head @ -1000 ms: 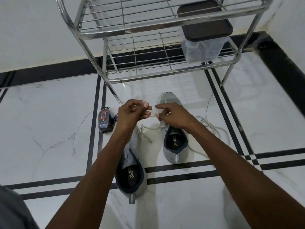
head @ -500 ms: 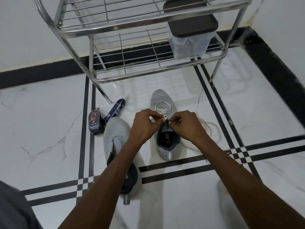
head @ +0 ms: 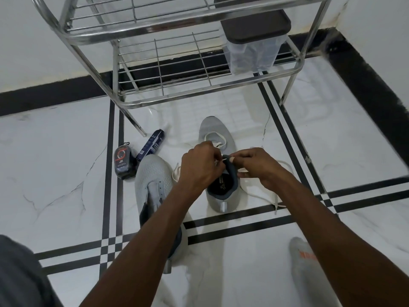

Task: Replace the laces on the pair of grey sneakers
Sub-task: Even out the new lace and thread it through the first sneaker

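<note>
Two grey sneakers stand on the white marble floor. The right sneaker [head: 218, 134] has a white lace [head: 271, 197] threaded through its front eyelets, with loose lengths trailing to the right. The left sneaker [head: 152, 180] has no lace and lies partly under my left forearm. My left hand [head: 199, 166] and my right hand [head: 254, 165] meet over the right sneaker's tongue. Both pinch the white lace beside the dark collar. The exact eyelet is hidden by my fingers.
A steel wire shoe rack [head: 177, 63] stands just beyond the sneakers, with a clear dark-lidded container [head: 252, 41] on its lower shelf. A shoe polish sponge [head: 124, 161] and a dark blue box [head: 150, 145] lie left of the sneakers. My socked foot [head: 306, 262] is at lower right.
My hands came down from above the sneakers to the right sneaker's tongue, still holding the lace. The view tilted down and shifted slightly.
</note>
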Available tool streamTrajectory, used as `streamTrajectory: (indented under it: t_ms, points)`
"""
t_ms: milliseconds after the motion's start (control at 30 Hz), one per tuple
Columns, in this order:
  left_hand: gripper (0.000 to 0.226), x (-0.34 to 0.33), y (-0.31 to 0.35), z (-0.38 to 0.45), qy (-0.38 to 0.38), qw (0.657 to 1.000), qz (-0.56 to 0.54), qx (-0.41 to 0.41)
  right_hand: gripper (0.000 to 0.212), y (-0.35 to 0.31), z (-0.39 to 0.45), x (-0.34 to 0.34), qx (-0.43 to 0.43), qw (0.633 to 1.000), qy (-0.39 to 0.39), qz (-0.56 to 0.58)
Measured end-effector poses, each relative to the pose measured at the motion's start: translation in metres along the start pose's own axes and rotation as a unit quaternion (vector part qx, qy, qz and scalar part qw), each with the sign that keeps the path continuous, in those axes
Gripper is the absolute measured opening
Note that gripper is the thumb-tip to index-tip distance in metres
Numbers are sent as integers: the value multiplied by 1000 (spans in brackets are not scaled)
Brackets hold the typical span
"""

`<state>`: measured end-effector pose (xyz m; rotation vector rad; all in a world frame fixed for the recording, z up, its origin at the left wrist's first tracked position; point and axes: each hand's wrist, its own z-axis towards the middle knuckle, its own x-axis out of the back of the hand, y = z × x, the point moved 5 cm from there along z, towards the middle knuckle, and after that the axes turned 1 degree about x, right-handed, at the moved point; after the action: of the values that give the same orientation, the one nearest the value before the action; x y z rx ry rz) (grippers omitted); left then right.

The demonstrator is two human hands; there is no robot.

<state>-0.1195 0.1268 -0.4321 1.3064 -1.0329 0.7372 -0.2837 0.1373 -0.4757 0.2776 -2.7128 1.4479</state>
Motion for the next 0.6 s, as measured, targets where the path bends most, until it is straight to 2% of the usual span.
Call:
streamTrajectory:
  t_ms: [333,500,600]
  points:
    - [16,-7,7,7,-14,998,67,6,14,-1,-1,0,-34,998,-28,34]
    - [16,-15,-2,3,-22,999,-11,24,22,-2,-1,3,-10,997,-46,53]
    - [14,-8,0,-3,36,996,-67,46,20,-4,3,3,4,998,-35,49]
